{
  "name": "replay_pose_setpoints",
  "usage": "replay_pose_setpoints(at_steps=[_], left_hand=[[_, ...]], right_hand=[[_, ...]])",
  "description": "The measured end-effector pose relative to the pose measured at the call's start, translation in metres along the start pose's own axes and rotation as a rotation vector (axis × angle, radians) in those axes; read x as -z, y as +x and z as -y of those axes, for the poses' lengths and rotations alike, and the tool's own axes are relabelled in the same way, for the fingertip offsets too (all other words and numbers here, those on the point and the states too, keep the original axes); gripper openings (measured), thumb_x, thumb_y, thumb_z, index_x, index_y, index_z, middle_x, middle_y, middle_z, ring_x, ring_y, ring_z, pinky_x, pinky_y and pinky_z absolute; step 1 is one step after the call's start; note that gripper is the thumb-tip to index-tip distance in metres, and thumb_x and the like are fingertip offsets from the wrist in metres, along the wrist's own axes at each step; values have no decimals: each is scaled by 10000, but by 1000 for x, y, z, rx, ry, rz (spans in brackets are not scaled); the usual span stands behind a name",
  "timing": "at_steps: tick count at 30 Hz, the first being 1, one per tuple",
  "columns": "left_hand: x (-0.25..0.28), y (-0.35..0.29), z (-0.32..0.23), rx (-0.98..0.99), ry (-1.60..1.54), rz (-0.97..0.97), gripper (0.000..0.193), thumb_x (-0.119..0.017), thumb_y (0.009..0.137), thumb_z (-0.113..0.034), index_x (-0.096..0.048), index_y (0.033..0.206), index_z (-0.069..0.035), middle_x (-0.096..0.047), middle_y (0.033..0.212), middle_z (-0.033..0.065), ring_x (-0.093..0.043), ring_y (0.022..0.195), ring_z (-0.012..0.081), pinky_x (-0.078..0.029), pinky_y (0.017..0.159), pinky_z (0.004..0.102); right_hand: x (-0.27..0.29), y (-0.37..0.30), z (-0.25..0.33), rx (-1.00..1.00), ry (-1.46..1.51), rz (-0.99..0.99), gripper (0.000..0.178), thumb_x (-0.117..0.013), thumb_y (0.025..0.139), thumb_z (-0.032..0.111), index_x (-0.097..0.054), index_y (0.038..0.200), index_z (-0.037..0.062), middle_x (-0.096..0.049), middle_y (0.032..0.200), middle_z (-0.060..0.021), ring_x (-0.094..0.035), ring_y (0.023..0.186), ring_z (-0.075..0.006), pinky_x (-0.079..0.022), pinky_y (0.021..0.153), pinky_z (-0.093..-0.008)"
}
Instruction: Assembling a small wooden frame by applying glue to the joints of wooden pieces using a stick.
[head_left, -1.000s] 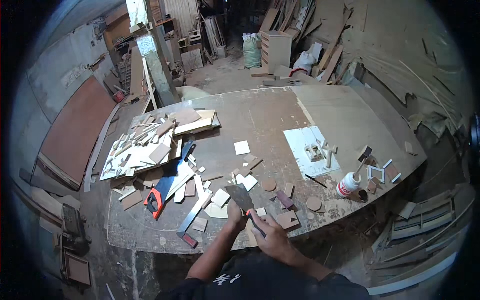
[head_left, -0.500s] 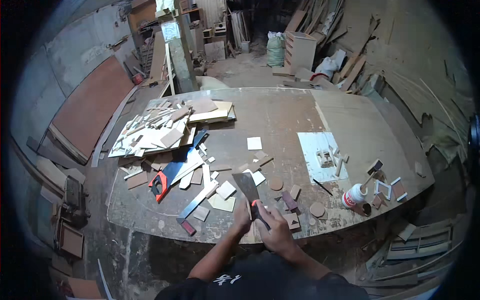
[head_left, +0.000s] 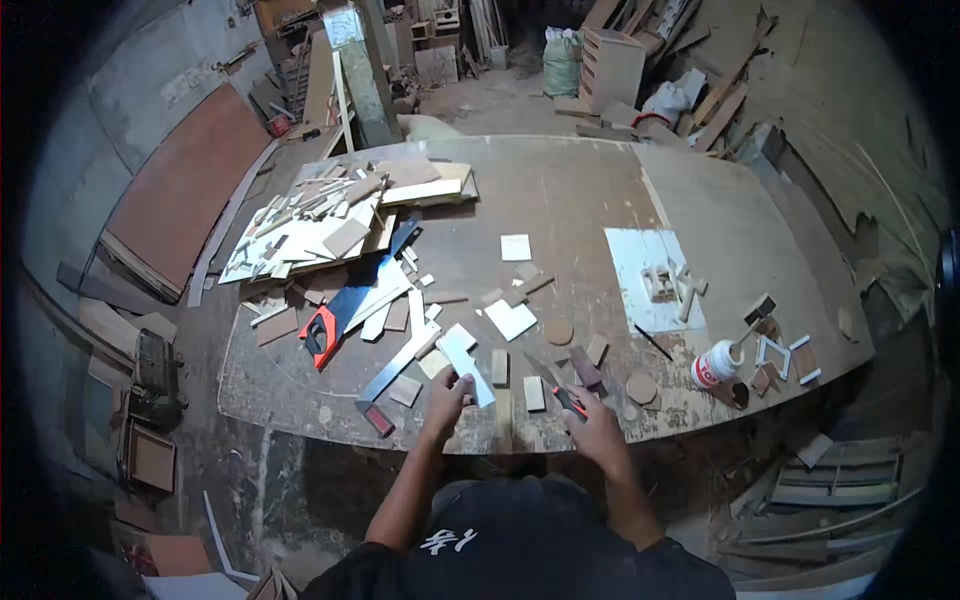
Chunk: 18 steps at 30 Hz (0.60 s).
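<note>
My left hand (head_left: 447, 405) is closed on the near end of a flat white wood offcut (head_left: 467, 368), tilted above the table's front part. In my right hand (head_left: 597, 432) is a putty knife (head_left: 570, 402) with a black and red handle, its blade pointing away and to the left. Between the hands lie a small wood block (head_left: 500, 367), a paler block (head_left: 534, 394) and a narrow wood strip (head_left: 503, 418) at the front edge. A dark purplish block (head_left: 586, 369) rests just beyond the putty knife. Left of my left hand lies a try square (head_left: 378, 420) with a reddish stock.
A handsaw (head_left: 320, 336) with a red handle leans by a heap of wood scraps (head_left: 340, 238). On the right, a white sheet (head_left: 640, 300) carries a small wooden assembly (head_left: 659, 285), near a black pencil (head_left: 654, 343) and a glue bottle (head_left: 714, 364) with a brush in it.
My hands have moved apart. The putty knife has swung right and lower in my right hand, and the white offcut now shows in my left. The view has shifted, with the table higher in the picture.
</note>
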<state>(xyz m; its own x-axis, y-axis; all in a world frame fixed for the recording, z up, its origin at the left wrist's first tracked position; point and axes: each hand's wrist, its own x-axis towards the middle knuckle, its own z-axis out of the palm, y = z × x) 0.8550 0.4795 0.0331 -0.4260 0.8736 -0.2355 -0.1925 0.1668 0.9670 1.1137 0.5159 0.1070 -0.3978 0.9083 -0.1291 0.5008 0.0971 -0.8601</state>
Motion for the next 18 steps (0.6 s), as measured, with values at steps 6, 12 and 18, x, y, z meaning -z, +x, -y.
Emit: replay_pose_setpoints(at_steps=[6, 12, 18], left_hand=[[41, -7, 57, 263, 169, -12, 406, -623, 748, -34, -464, 1122, -18, -581, 918, 100, -581, 806, 186, -493, 672, 301], [58, -7, 84, 236, 273, -103, 438, -653, 749, -102, -499, 1147, -2, -607, 920, 122, -584, 813, 174, -496, 609, 293], [70, -2, 89, 120, 251, -288, 437, -657, 765, -163, -507, 1134, 16, -577, 965, 108, -571, 776, 164, -466, 642, 259]], right_hand=[[-22, -13, -51, 63, -253, -56, 417, -600, 661, 83, -569, 1075, 39, -589, 1048, -178, -546, 1002, -356, -436, 870, -394], [-53, 2, -74, 127, -93, 133, 434, -575, 651, 73, -565, 1085, 47, -596, 1025, -168, -562, 975, -345, -448, 853, -385], [-99, 26, -90, 197, -160, 294, 442, -636, 664, 95, -570, 1099, 51, -608, 1026, -165, -586, 961, -299, -452, 854, -356]])
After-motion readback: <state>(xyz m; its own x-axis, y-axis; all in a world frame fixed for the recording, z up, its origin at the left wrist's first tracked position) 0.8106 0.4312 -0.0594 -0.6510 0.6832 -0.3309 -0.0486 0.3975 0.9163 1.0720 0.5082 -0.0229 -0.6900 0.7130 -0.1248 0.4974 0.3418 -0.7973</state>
